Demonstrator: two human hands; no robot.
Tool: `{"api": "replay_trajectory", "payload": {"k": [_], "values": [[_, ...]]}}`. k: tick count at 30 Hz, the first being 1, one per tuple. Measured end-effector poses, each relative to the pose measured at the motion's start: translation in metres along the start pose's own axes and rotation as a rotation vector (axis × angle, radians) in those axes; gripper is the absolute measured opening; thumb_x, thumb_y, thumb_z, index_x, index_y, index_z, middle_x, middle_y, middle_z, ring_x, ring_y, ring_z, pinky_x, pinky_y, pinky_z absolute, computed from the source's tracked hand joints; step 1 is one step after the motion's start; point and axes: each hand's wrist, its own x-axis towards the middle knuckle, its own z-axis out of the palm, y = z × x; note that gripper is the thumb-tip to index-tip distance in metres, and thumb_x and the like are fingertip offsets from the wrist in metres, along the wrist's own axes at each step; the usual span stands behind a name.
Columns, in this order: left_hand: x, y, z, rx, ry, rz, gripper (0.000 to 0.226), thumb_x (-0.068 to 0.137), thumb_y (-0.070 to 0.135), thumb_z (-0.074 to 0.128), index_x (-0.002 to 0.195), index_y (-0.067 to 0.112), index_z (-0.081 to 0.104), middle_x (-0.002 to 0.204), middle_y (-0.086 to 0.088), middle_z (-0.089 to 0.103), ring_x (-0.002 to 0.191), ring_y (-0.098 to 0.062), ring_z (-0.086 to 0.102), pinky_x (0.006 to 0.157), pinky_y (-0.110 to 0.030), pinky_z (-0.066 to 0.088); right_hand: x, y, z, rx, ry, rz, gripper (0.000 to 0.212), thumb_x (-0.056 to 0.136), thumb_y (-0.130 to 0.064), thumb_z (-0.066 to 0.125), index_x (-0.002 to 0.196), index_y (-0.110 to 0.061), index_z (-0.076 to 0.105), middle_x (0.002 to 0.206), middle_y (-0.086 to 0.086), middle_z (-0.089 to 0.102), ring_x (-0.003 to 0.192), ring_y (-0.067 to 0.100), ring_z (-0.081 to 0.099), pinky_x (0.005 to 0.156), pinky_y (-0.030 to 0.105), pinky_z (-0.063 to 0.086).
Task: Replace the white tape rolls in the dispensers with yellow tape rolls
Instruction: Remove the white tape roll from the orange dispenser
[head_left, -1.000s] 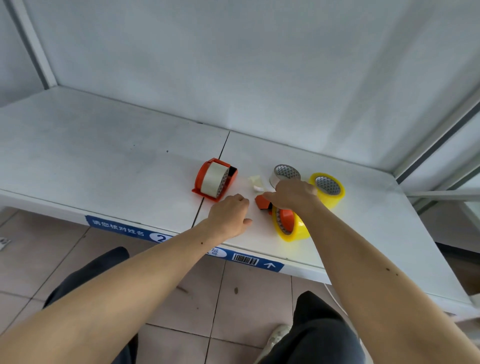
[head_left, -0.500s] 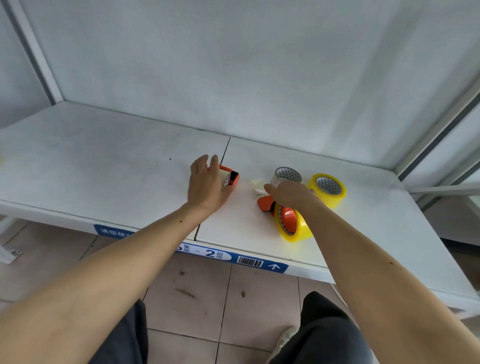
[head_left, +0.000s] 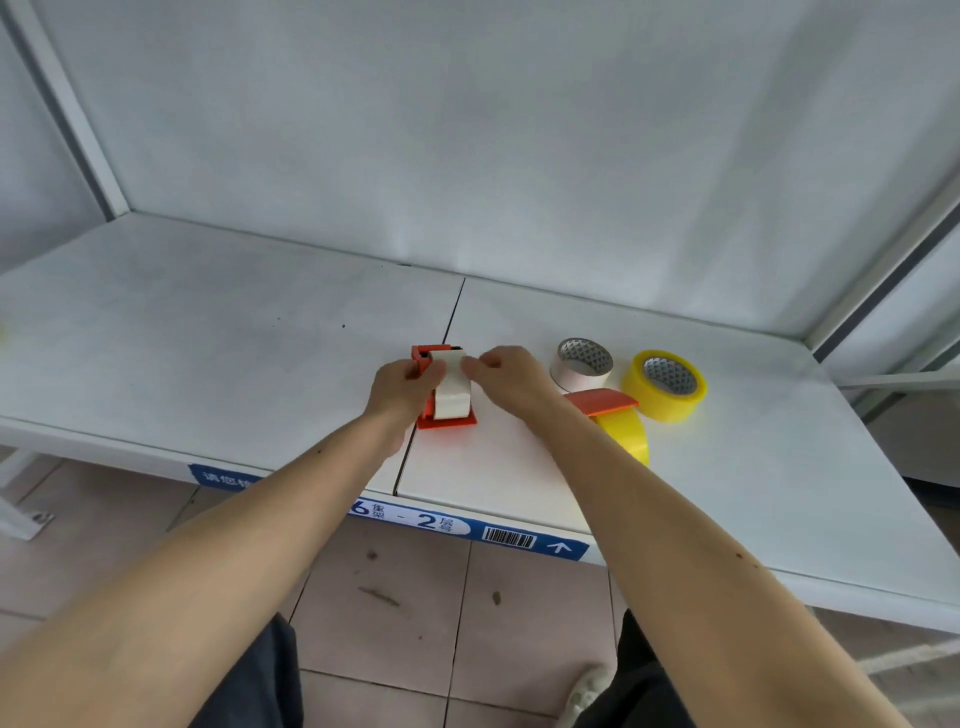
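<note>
An orange dispenser (head_left: 447, 420) holding a white tape roll (head_left: 453, 391) stands on the white shelf (head_left: 208, 338) near its middle seam. My left hand (head_left: 402, 387) grips the dispenser's left side. My right hand (head_left: 506, 371) pinches the white roll from the right. To the right, a second orange dispenser (head_left: 602, 401) carries a yellow tape roll (head_left: 626, 434), partly hidden by my right forearm. Behind it lie a loose white tape roll (head_left: 582, 364) and a loose yellow tape roll (head_left: 666, 384), both flat.
The shelf has a white back wall and metal uprights at both sides. A blue label strip with a barcode (head_left: 467, 527) runs along the front edge. Below is a tiled floor with my legs and a shoe (head_left: 584, 693).
My left hand reached the left dispenser and took hold of it, turning it. My right hand left the yellow-roll dispenser and moved left onto the white roll.
</note>
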Motion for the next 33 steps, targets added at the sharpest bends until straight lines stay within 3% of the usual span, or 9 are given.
{"api": "replay_trajectory", "payload": {"k": [4, 9, 13, 17, 21, 24, 27, 31, 33], "values": [[-0.007, -0.010, -0.009, -0.176, -0.057, -0.052, 0.023, 0.099, 0.025, 0.048, 0.105, 0.012, 0.066, 0.106, -0.013, 0.071, 0.096, -0.027, 0.070, 0.087, -0.039, 0.058, -0.002, 0.009, 0.026, 0.294, -0.023, 0.074, 0.025, 0.095, -0.025, 0.058, 0.075, -0.012, 0.063, 0.069, 0.001, 0.054, 0.064, 0.016, 0.048, 0.061, 0.028, 0.038], [-0.022, -0.033, -0.016, 0.046, -0.138, 0.218, 0.028, 0.088, 0.013, 0.066, 0.115, 0.021, 0.064, 0.101, 0.013, 0.066, 0.088, 0.014, 0.061, 0.074, -0.008, 0.047, 0.002, 0.019, 0.034, 0.398, -0.011, 0.111, 0.019, 0.094, -0.022, 0.059, 0.081, -0.011, 0.068, 0.076, 0.007, 0.059, 0.074, 0.022, 0.053, 0.071, 0.038, 0.046], [-0.015, -0.052, -0.018, 0.312, -0.116, 0.289, 0.071, 0.075, 0.020, 0.080, 0.137, 0.020, 0.047, 0.130, 0.004, 0.053, 0.121, -0.011, 0.046, 0.098, -0.026, 0.037, 0.008, 0.015, 0.035, 0.537, -0.025, 0.187, 0.017, 0.096, -0.020, 0.059, 0.084, -0.010, 0.067, 0.102, 0.022, 0.069, 0.098, 0.037, 0.069, 0.090, 0.050, 0.058], [-0.012, -0.046, -0.016, 0.285, -0.118, 0.215, 0.085, 0.074, 0.016, 0.080, 0.143, 0.022, 0.032, 0.133, -0.001, 0.057, 0.122, -0.023, 0.054, 0.093, -0.026, 0.039, 0.011, 0.003, 0.027, 0.630, -0.003, 0.201, 0.031, 0.097, -0.017, 0.058, 0.105, 0.012, 0.065, 0.095, 0.017, 0.065, 0.083, 0.028, 0.066, 0.073, 0.037, 0.061], [-0.011, -0.044, -0.018, 0.409, -0.125, 0.245, 0.092, 0.073, 0.020, 0.082, 0.145, 0.012, 0.025, 0.140, -0.008, 0.055, 0.124, -0.028, 0.056, 0.096, -0.028, 0.040, 0.020, -0.014, 0.017, 0.649, 0.048, 0.221, 0.031, 0.096, -0.019, 0.061, 0.101, 0.012, 0.065, 0.090, 0.017, 0.064, 0.078, 0.027, 0.066, 0.066, 0.037, 0.061], [-0.006, -0.050, -0.019, 0.541, -0.168, 0.298, 0.093, 0.071, 0.027, 0.083, 0.143, 0.013, 0.024, 0.140, -0.009, 0.055, 0.123, -0.030, 0.058, 0.099, -0.033, 0.046, 0.029, -0.034, -0.001, 0.730, 0.088, 0.240, 0.017, 0.094, -0.019, 0.063, 0.090, -0.003, 0.060, 0.086, 0.013, 0.064, 0.073, 0.025, 0.065, 0.061, 0.037, 0.059], [-0.005, -0.048, -0.016, 0.608, -0.161, 0.307, 0.095, 0.071, 0.028, 0.082, 0.144, 0.017, 0.023, 0.143, -0.008, 0.050, 0.128, -0.028, 0.052, 0.102, -0.038, 0.045, 0.035, -0.048, -0.020, 0.723, 0.090, 0.252, 0.019, 0.094, -0.018, 0.063, 0.101, 0.000, 0.059, 0.081, 0.011, 0.063, 0.067, 0.022, 0.063, 0.060, 0.037, 0.059], [-0.008, -0.027, -0.012, 0.324, -0.135, 0.403, 0.075, 0.079, 0.030, 0.076, 0.143, 0.022, 0.036, 0.137, 0.010, 0.047, 0.125, -0.003, 0.040, 0.097, -0.014, 0.033, 0.036, -0.040, -0.015, 0.661, 0.092, 0.298, 0.032, 0.093, -0.019, 0.064, 0.110, 0.008, 0.061, 0.093, 0.018, 0.066, 0.079, 0.029, 0.066, 0.062, 0.039, 0.060], [-0.005, -0.015, -0.009, 0.154, -0.120, 0.438, 0.055, 0.089, 0.036, 0.064, 0.139, 0.024, 0.046, 0.131, 0.011, 0.057, 0.118, 0.000, 0.051, 0.093, -0.016, 0.042, 0.033, -0.032, -0.010, 0.686, 0.091, 0.299, 0.022, 0.093, -0.019, 0.065, 0.096, 0.003, 0.062, 0.090, 0.018, 0.066, 0.081, 0.030, 0.066, 0.061, 0.039, 0.060]]}}
